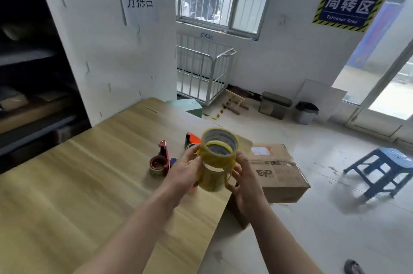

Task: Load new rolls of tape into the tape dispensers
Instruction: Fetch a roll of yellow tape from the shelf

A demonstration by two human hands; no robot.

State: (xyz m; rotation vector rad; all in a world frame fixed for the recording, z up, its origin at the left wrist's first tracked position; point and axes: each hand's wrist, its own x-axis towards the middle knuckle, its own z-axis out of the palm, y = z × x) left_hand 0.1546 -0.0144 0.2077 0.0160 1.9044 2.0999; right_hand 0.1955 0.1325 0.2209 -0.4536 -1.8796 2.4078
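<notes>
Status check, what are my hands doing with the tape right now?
Both hands, left and right, gripping stacked yellow tape rolls above the table edge. Two red dispensers on the table behind, untouched. Nothing in the way.

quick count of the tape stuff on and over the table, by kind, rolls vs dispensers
Yellow tape rolls, stacked and held in both hands: 2
Tape dispensers on the table: 2
Total: 4
A bit of something orange shows under the left hand; I cannot tell what it is, so it is not counted.
</notes>
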